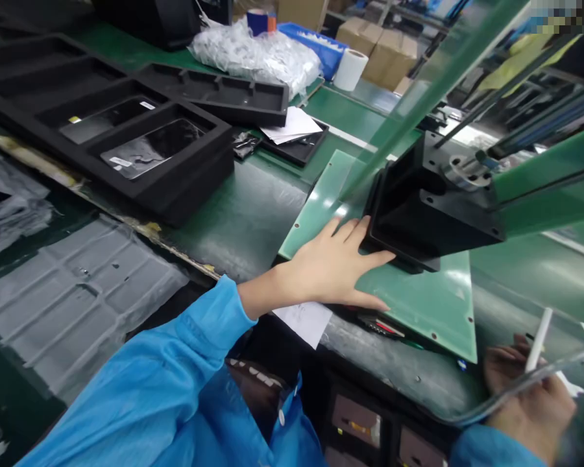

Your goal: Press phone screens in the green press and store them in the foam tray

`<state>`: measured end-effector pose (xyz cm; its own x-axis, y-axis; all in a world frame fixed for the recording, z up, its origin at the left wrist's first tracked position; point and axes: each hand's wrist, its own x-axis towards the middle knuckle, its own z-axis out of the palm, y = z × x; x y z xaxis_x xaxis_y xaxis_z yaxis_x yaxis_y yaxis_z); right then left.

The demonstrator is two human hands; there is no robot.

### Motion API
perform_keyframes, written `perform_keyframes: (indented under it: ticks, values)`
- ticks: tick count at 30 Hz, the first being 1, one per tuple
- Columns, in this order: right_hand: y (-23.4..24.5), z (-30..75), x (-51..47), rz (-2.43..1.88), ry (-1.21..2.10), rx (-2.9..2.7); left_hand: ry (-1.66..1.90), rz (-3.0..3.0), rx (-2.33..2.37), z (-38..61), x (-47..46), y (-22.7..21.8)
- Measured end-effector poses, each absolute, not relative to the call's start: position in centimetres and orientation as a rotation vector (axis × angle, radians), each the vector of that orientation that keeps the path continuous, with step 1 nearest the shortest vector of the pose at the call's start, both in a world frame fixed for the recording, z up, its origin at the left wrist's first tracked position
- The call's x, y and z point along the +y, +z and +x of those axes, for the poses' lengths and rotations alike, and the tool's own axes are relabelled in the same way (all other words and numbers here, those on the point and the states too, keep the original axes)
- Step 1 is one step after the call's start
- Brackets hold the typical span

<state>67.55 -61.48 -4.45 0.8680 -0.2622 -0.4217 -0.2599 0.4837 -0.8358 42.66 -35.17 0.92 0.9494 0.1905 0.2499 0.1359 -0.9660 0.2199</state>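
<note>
The left hand (331, 263) is spread over the green plate (428, 298), its grip wide apart. The plate is right of the middle of the table (224, 207). A big black block (433, 211) is just by the fingers. Near and right, the right hand (525, 395) has its grip closed around a white stick (540, 337), beside a clear tube (486, 410). At the left, a black tray (189, 178) holds shiny dark panels (150, 146).

Cartons (394, 55) are set behind the green bench (253, 207); a rack (421, 19) is seen beyond it, and light is reflected off it.
</note>
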Motion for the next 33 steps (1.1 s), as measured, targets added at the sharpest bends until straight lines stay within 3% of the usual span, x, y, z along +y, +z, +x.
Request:
perform_keyframes:
  ticks: [5,14,26,33]
  values:
    - [-6.0,69.1,-63.1,-0.915,0.132,0.236,0.329,2.921,0.218,42.7,-35.1,1.1]
    - [-6.9,70.0,-63.9,-0.833,0.173,0.189,0.178,2.884,0.185,43.9,-34.5,2.0]
    - [-8.0,70.9,-65.1,-0.847,0.26,0.039,0.359,2.929,0.336,44.9,-34.9,1.7]
    - [-6.8,70.4,-64.4,-0.993,0.227,0.178,0.409,2.345,0.405,46.5,-34.9,3.1]
